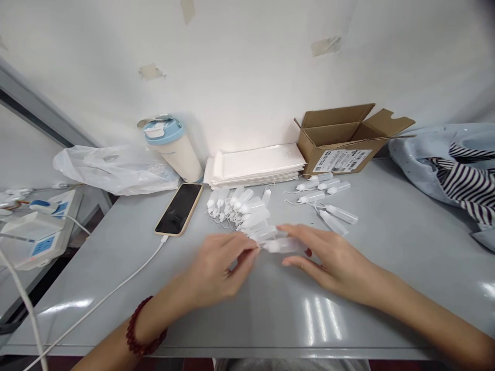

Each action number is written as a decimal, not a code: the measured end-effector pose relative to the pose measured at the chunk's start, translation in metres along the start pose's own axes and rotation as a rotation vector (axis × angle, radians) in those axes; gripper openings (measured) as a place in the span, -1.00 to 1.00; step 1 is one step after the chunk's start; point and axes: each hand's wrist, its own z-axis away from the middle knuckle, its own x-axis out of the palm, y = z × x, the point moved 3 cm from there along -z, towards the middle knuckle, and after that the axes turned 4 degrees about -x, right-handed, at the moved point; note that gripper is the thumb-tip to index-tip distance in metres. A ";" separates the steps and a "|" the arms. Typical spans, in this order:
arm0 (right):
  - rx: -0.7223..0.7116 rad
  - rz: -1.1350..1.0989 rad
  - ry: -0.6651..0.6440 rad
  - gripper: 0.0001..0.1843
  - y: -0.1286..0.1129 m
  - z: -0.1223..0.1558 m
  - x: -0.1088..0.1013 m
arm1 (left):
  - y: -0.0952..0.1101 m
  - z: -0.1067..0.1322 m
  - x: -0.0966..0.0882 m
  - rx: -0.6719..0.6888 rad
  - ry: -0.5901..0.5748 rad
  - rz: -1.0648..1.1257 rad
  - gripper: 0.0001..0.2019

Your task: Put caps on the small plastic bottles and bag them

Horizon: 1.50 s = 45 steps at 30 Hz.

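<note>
My left hand [220, 268] and my right hand [332, 263] meet over the grey table [406, 257]. Between them lies a translucent plastic dropper bottle [282, 246]. My right fingers and thumb wrap its body, while my left fingertips pinch near its narrow end. Just behind my hands is a heap of similar bottles [237, 206], with thin loops at their tips. Several more bottles [320, 193] lie apart to the right. A red bead bracelet [143, 327] circles my left wrist.
A black smartphone [178, 209] lies left of the bottles, with a white cable [116, 281] running forward. Behind stand a stack of white flat packets [255, 165], an open cardboard box [340, 141], a tumbler [174, 147] and a plastic bag [116, 170]. Blue and striped cloth [456, 175] sits right.
</note>
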 end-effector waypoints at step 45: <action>0.057 -0.069 -0.035 -0.86 0.000 -0.006 -0.023 | -0.013 -0.004 0.005 -0.349 -0.130 0.156 -0.71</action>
